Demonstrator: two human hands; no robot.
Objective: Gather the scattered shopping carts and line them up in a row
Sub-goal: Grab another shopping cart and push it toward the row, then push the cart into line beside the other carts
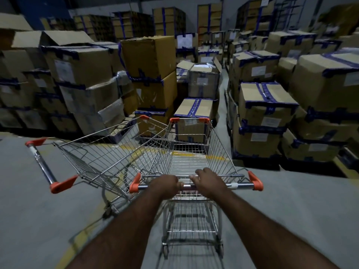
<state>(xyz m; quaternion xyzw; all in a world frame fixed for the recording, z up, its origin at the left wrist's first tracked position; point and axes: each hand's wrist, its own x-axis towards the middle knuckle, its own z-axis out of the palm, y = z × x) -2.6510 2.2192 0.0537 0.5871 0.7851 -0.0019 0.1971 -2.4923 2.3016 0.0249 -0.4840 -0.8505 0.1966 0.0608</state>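
Two wire shopping carts with orange corner caps stand on the grey floor. The nearer cart (191, 152) points straight ahead, and its chrome handle bar (240, 185) runs across in front of me. My left hand (165, 184) and my right hand (208, 179) both grip that bar near its middle, close together. The second cart (101, 152) sits to the left, angled, with its handle (41, 162) at the far left. Its basket touches or overlaps the left side of my cart's basket.
Stacks of taped cardboard boxes (149, 55) fill the area ahead and to the left. More boxes on pallets (264, 113) stand at the right. A narrow aisle (222, 98) runs between them. Yellow floor lines (134, 146) pass under the carts.
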